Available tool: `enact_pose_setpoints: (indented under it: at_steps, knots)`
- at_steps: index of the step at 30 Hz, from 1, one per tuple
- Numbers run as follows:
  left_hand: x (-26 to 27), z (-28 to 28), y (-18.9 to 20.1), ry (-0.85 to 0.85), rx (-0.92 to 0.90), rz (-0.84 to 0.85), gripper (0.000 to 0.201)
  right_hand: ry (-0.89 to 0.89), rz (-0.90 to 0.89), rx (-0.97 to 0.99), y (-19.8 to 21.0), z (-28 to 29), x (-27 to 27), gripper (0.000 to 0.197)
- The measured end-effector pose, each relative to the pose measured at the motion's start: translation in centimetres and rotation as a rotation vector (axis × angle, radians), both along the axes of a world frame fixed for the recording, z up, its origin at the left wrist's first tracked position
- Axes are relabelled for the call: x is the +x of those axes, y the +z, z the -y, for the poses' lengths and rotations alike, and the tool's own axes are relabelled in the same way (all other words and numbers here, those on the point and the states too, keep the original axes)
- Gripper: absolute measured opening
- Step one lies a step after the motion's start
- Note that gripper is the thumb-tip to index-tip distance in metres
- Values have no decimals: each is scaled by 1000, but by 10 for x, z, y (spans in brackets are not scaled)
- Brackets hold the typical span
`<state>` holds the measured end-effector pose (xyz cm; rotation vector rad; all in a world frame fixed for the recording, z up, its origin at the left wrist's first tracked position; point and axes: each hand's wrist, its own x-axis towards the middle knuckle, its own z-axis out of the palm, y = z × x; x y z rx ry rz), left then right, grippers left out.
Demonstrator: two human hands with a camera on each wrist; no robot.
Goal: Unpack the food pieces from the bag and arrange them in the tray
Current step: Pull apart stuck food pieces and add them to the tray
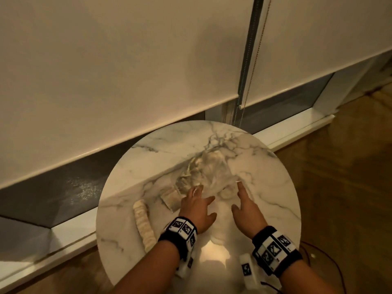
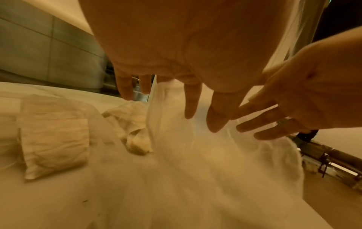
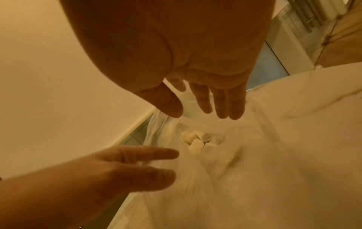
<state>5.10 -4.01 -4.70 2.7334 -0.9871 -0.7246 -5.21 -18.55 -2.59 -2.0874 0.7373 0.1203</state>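
A clear plastic bag (image 1: pixel 209 169) lies crumpled in the middle of the round marble table (image 1: pixel 161 149). Pale food pieces (image 3: pixel 195 141) show through it in the right wrist view. My left hand (image 1: pixel 202 201) hovers at the bag's near left edge with its fingers spread, holding nothing. My right hand (image 1: pixel 239 197) reaches in from the near right with its index finger stretched toward the bag. A wrapped square block (image 1: pixel 170 199) and a long ridged pale piece (image 1: pixel 144 224) lie on the table left of the bag. I cannot make out a tray.
The table stands against a low window with white roller blinds (image 1: pixel 106 71) and a hanging bead chain (image 1: pixel 244 81). Wooden floor (image 1: pixel 339 177) lies to the right. A cable (image 1: pixel 324 262) runs near the table's right edge.
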Motion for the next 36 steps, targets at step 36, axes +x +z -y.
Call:
enact_pose_setpoints:
  at_steps: [36]
  knots:
    - [-110,34,96,507,-423,139,80,837,-280,-542,-50,32,125,60]
